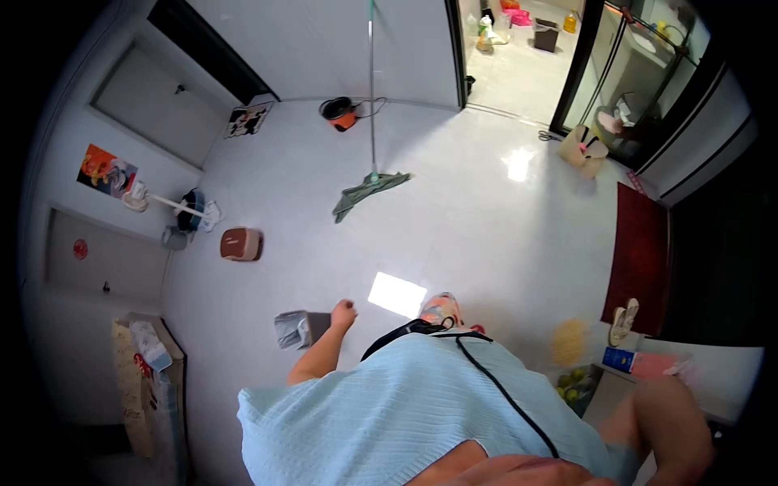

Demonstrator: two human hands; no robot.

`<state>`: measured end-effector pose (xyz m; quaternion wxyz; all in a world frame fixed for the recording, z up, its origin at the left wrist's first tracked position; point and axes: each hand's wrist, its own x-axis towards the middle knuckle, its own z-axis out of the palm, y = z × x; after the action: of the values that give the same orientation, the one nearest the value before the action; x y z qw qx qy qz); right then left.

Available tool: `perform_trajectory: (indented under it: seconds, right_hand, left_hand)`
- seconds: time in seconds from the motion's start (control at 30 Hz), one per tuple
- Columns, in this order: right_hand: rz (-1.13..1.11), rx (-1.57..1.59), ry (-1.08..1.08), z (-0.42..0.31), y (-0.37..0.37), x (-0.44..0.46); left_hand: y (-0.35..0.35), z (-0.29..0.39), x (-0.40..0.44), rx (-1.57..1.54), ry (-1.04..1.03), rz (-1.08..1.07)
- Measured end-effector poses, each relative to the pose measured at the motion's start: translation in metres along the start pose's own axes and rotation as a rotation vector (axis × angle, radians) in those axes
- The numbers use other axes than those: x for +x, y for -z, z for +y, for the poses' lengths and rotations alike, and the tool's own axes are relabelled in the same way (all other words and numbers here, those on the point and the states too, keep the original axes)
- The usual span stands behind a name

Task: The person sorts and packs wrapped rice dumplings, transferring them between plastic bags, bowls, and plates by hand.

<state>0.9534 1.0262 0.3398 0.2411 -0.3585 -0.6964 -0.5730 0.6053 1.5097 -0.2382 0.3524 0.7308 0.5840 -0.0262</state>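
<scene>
My left hand (344, 314) hangs low over the floor with its fingers curled in, and nothing shows in it. Just beside it stands a grey trash bin (318, 326) with a bag liner in it. My right arm is bent at the lower right, and its hand is out of sight. Ahead, a flat mop (372, 188) with a grey-green cloth head rests on the floor, its long pole rising toward the wall, apart from both hands.
A brown-lidded bin (241, 243) and an orange-black bucket-like container (339, 114) stand on the shiny floor (478, 227). To the right are a beige bag (583, 151), a red mat (640, 259), shoes (622, 321) and a round yellowish patch (570, 341). A doorway opens at top right.
</scene>
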Motion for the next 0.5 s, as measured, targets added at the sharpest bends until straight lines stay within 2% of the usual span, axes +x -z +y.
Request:
perform_trajectory:
  seconds: [0.07,0.17,0.2,0.23,0.27,0.3,0.37,0.4,0.43,0.5]
  right_hand:
    - [0.065,-0.049,0.022,0.042,-0.048,-0.045]
    - [0.502,-0.243,-0.116,0.105,-0.13,-0.09]
    - [0.498,-0.244,-0.112,0.122,-0.14,-0.115]
    - [0.264,-0.045,-0.186,0.144,-0.139,-0.148]
    - [0.147,0.044,-0.21,0.163,-0.151,-0.18]
    - [0.032,0.129,-0.242,0.182,-0.163,-0.21]
    - [0.096,-0.191,-0.631,0.205,-0.202,-0.271]
    - [0.1,-0.199,-0.741,0.228,-0.229,-0.277]
    - [0.101,-0.206,-0.851,0.25,-0.257,-0.281]
    - [-0.039,-0.159,-0.922,0.307,-0.319,-0.29]
  left_hand:
    - [-0.017,-0.013,0.028,0.032,0.118,0.028]
    - [-0.022,0.023,0.056,0.153,0.233,-0.002]
    - [-0.026,0.039,0.079,0.15,0.229,-0.007]
    - [-0.029,0.046,0.098,0.04,0.313,-0.058]
    - [-0.031,0.06,0.128,-0.072,0.381,-0.103]
    - [-0.033,0.077,0.153,-0.017,0.314,-0.077]
    - [-0.02,0.141,0.196,-0.068,0.313,-0.099]
    - [-0.015,0.17,0.218,-0.121,0.319,-0.119]
    - [-0.017,0.188,0.252,-0.103,0.241,-0.108]
    - [-0.013,0.229,0.323,-0.098,0.126,-0.152]
